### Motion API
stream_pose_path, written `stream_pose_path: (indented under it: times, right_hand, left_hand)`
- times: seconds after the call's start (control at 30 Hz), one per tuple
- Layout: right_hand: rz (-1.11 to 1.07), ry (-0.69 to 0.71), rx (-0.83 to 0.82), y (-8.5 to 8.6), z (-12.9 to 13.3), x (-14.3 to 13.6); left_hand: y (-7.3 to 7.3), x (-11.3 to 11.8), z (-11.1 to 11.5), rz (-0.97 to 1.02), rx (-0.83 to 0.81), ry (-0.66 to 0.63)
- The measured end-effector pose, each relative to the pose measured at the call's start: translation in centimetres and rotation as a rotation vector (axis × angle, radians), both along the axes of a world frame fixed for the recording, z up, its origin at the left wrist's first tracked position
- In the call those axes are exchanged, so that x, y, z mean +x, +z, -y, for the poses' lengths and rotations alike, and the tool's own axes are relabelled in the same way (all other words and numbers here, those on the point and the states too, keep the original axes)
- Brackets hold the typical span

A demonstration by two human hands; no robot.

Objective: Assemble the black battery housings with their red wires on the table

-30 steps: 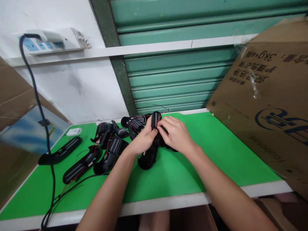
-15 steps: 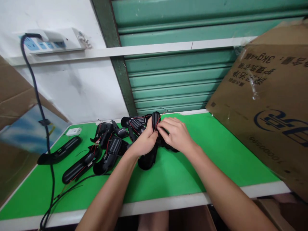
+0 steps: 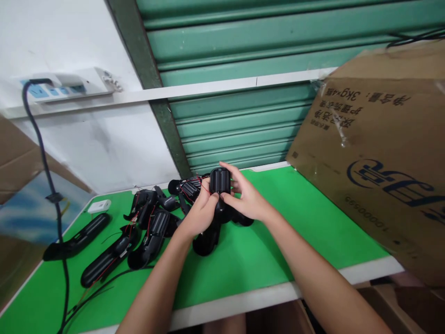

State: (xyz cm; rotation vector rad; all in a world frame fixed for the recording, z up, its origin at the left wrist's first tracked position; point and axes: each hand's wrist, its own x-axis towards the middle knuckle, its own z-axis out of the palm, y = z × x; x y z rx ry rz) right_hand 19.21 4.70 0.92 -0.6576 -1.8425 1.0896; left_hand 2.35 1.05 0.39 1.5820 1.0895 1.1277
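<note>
Black ribbed casing (image 3: 220, 180), between both hands (image 3: 202, 209) (image 3: 249, 198), touching each

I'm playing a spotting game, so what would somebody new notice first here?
Probably the bright green tabletop low in the picture, with the left hand and right hand holding a ridged black part near the middle. More black parts lie jumbled to the left. A big brown box with dark blue markings fills the right side.
</note>
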Motion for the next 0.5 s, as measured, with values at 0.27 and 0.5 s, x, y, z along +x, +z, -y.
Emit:
stream_pose_path:
  times: [0.27,0.5]
  right_hand:
    - [0.081,0.013,0.027,0.00,0.11,0.39]
    - [0.078,-0.024,0.058,-0.76,0.11,-0.43]
  left_hand:
    - [0.42,-0.01,0.13,-0.237,0.148,-0.018]
    - [-0.29,0.44,-0.09,-0.264,0.197,0.007]
